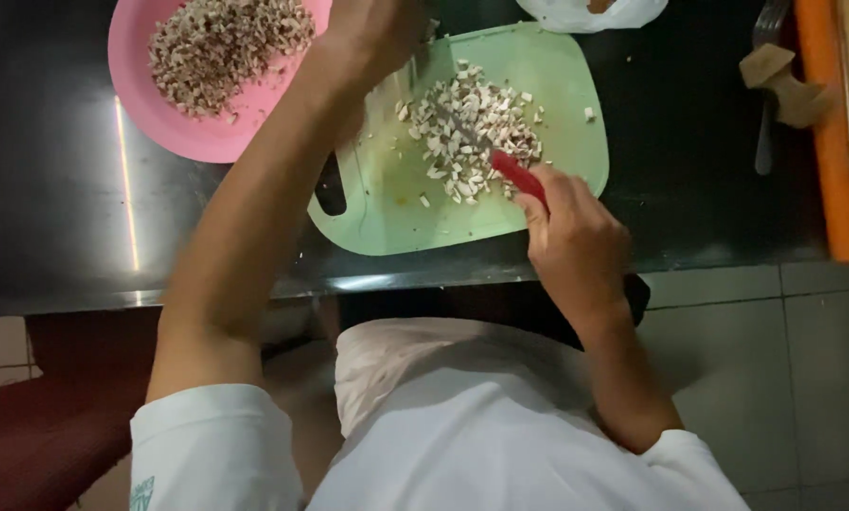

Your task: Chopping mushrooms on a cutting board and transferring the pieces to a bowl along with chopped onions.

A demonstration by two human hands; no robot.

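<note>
A light green cutting board (396,203) lies on the dark counter, with a heap of small pale chopped pieces (467,128) on it. My right hand (576,237) grips a knife by its red handle (517,176); the blade runs up into the heap. My left hand (372,33) reaches over the board's far left corner at the top of the view. Whether its fingers hold anything is not visible.
A pink bowl (174,128) at the upper left holds more chopped pieces. A white plastic bag (590,14) sits behind the board. At the right lie a wooden-handled tool (789,90) and an orange strip (846,189). Tiled floor lies below the counter edge.
</note>
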